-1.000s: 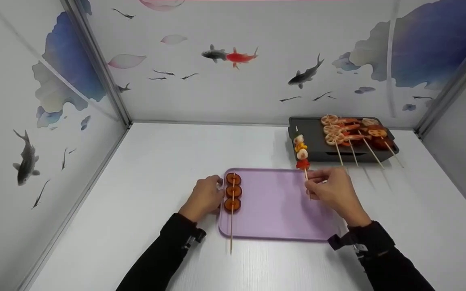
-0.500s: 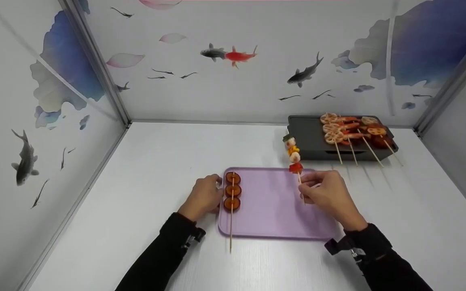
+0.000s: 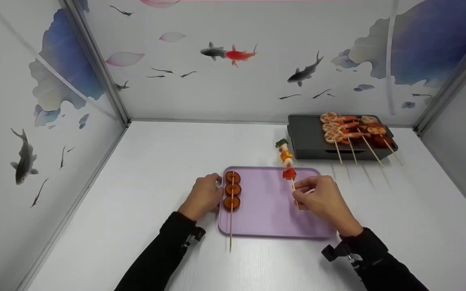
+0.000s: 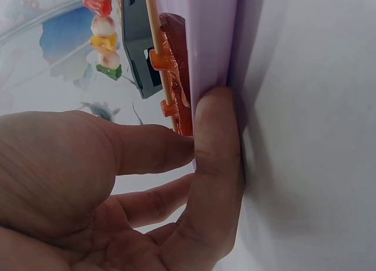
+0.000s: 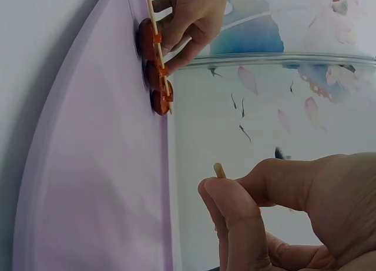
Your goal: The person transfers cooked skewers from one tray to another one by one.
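Note:
My right hand (image 3: 320,200) pinches the lower stick of a mixed food skewer (image 3: 287,163) with red, white, yellow and green pieces. It holds this skewer, tip pointing away, over the right part of a lilac tray (image 3: 265,218). The butt of its stick (image 5: 219,170) pokes out past the fingertips in the right wrist view. At the tray's left edge, my left hand (image 3: 202,196) grips the rim between thumb and fingers, as the left wrist view shows. Just inside that edge lies a skewer of three round brown slices (image 3: 232,190), its bare stick reaching over the near rim.
A dark grey grill (image 3: 308,139) stands at the back right. Several skewers of lotus root slices (image 3: 332,127) and shrimp lie on its right half, their sticks overhanging the front. White walls with painted fish enclose the white table (image 3: 168,149) behind and at both sides.
My right hand has moved left and toward me with the mixed skewer, from near the grill's front to farther over the tray. The left hand stays at the tray's edge.

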Motion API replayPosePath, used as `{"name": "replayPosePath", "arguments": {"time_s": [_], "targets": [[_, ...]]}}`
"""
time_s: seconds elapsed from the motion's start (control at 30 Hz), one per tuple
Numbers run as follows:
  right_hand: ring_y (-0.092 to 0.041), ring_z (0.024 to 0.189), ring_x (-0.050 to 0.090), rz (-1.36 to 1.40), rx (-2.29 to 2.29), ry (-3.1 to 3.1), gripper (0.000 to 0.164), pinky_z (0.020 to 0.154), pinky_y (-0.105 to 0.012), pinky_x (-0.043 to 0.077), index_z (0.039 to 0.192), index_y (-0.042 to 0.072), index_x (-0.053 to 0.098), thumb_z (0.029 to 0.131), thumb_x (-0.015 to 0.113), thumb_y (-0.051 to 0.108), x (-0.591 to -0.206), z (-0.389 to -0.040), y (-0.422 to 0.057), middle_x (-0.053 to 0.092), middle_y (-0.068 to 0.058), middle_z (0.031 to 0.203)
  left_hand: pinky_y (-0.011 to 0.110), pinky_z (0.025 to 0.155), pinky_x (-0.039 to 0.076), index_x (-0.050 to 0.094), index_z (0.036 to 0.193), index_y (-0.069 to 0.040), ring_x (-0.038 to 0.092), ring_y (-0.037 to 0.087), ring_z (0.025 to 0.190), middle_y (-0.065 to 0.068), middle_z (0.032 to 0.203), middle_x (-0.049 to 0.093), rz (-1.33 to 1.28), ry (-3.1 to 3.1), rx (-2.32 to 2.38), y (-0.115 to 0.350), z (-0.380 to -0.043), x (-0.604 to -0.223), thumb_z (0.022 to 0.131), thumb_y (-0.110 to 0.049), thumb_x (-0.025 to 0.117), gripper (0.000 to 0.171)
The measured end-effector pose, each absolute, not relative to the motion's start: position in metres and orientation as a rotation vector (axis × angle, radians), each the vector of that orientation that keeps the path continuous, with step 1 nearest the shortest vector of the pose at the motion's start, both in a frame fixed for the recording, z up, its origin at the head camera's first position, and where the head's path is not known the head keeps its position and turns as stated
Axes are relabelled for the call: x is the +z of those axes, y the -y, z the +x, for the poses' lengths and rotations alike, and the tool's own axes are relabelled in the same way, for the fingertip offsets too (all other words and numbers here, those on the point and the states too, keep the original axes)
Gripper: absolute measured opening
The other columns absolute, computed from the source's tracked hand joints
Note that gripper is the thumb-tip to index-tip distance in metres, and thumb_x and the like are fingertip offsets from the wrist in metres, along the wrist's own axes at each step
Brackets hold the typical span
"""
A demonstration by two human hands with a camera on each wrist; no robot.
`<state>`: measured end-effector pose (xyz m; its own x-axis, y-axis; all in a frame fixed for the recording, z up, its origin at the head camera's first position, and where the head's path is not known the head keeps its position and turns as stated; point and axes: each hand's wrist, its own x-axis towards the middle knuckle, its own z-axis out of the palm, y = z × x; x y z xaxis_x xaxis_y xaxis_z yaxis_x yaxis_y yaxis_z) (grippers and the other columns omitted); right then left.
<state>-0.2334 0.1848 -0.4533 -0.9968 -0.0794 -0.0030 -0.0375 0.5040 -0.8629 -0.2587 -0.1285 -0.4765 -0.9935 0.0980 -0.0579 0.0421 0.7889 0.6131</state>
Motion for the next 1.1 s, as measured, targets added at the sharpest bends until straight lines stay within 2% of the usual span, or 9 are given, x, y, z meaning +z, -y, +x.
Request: {"name": "replayPosePath", "arguments": {"time_s": [0.43, 0.7, 0.9, 1.1], "targets": [[-0.02, 0.058, 0.068, -0.125, -1.515, -2.673, 0.014, 0.054, -0.032, 0.056, 0.09, 0.007, 0.07, 0.077, 0.067, 0.011, -0.456, -0.226, -0.176, 0.07, -0.008, 0.078, 0.025, 0.05, 0.05, 0.057, 0.121, -0.004, 0.06, 0.015, 0.069, 0.011, 0.102, 0.065, 0.096, -2.874, 1.004, 0.128, -0.257, -0.476, 0.092, -0.018, 0.055, 0.032], [-0.021, 0.058, 0.068, -0.118, -1.555, -2.614, 0.013, 0.053, -0.032, 0.056, 0.089, 0.007, 0.07, 0.078, 0.066, 0.01, -0.456, -0.22, -0.168, 0.069, -0.011, 0.078, 0.024, 0.056, 0.049, 0.059, 0.12, -0.003, 0.059, 0.016, 0.073, 0.011, 0.103, 0.066, 0.127, -2.915, 0.977, 0.129, -0.258, -0.476, 0.091, -0.016, 0.055, 0.032], [-0.023, 0.058, 0.068, -0.127, -1.574, -2.577, 0.014, 0.054, -0.033, 0.056, 0.091, 0.004, 0.069, 0.078, 0.065, 0.008, -0.458, -0.216, -0.162, 0.069, -0.011, 0.077, 0.024, 0.052, 0.048, 0.059, 0.118, -0.001, 0.059, 0.015, 0.067, 0.012, 0.097, 0.066, 0.171, -2.917, 1.014, 0.131, -0.257, -0.477, 0.09, -0.013, 0.055, 0.031], [-0.022, 0.057, 0.067, -0.111, -1.549, -2.593, 0.011, 0.052, -0.033, 0.055, 0.088, 0.008, 0.07, 0.077, 0.067, 0.01, -0.459, -0.212, -0.156, 0.069, -0.007, 0.076, 0.025, 0.05, 0.048, 0.059, 0.118, -0.002, 0.058, 0.015, 0.065, 0.011, 0.097, 0.066, 0.154, -2.91, 1.016, 0.13, -0.258, -0.477, 0.09, -0.014, 0.054, 0.03]]}}
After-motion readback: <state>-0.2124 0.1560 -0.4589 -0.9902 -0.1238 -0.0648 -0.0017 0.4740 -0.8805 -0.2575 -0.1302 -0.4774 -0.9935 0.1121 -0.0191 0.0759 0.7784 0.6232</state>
